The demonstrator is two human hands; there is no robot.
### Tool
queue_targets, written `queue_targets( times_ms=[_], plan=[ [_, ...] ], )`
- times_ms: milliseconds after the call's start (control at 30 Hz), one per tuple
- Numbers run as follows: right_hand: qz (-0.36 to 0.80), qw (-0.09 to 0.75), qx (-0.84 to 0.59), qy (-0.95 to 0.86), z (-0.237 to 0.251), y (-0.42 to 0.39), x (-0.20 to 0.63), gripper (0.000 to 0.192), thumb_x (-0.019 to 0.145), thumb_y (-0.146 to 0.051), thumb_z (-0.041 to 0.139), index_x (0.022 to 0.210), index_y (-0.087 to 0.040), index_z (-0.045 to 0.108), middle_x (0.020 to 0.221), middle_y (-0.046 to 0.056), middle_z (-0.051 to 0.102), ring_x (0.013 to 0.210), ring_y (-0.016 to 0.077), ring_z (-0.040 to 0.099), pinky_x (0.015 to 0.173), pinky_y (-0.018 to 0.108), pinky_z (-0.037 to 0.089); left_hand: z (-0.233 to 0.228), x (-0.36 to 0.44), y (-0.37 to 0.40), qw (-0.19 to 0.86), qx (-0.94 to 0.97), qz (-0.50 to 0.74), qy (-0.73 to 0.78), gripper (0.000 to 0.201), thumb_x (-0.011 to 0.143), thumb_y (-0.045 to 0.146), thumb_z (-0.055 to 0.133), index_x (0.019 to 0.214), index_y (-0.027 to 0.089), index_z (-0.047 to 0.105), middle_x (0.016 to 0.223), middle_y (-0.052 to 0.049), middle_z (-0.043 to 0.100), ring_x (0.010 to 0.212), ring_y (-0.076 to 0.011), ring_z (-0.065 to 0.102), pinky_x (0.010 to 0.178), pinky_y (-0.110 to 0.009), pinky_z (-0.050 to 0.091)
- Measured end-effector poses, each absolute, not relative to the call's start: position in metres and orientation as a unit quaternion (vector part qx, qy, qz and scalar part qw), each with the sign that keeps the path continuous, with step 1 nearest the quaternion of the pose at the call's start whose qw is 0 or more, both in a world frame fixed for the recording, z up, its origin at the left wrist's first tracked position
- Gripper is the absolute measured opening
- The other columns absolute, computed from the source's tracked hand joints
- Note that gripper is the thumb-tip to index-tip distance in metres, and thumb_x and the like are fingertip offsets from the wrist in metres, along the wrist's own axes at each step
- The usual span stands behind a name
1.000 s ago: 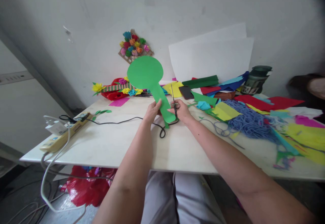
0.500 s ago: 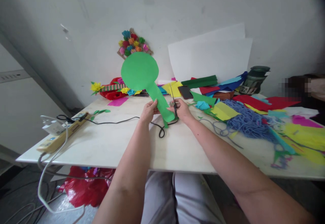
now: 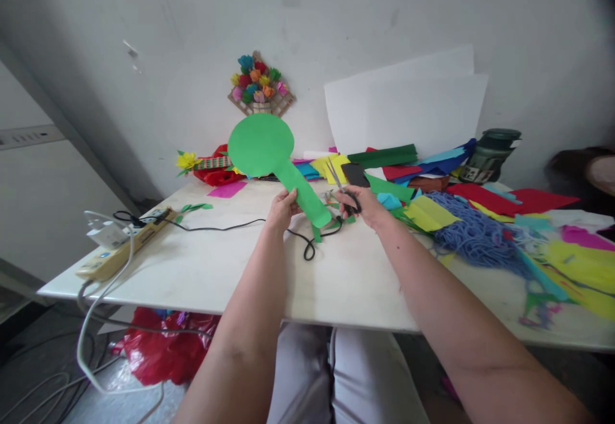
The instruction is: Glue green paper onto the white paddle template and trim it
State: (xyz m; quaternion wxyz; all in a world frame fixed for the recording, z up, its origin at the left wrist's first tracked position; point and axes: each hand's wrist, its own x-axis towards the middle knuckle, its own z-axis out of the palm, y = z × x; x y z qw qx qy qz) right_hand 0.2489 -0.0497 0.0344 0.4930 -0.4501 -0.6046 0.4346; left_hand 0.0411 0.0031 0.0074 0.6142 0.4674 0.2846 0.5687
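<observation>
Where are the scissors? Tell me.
In the head view the scissors are right of centre, in the right hand, blades pointing up beside the green cutout that the left hand holds.

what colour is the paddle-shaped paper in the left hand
Green, plain with no pattern: the paper cutout shows clearly in the head view.
</observation>
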Motion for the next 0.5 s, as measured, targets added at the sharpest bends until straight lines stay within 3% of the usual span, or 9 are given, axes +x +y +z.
queue_targets(
  times_ms=[300,500],
  plan=[
    [0.505,0.32,-0.402,-0.694,0.043,-0.056,0.259,0.031,0.069,-0.036,0.064,0.087,-0.012,0.057,0.055,-0.001,0.058,0.039,0.0071,0.051,0.031,0.016,0.026,0.009,0.043,0.001,0.623,0.453,0.578,0.27,0.035,0.063,0.024,0.068,0.094,0.02,0.051,0.075,0.0,0.064,0.057,-0.015,0.062,0.058,-0.031,0.052],
    [0.484,0.22,-0.405,-0.744,0.046,-0.061,0.258,0.033,0.071,-0.044,0.062,0.066,-0.012,0.054,0.052,0.001,0.059,0.036,0.0069,0.05,0.03,0.017,0.026,0.009,0.043,0.001,0.636,0.434,0.575,0.276,0.03,0.063,0.019,0.065,0.089,0.02,0.05,0.074,0.0,0.064,0.059,-0.016,0.063,0.062,-0.034,0.051]
  ],
)
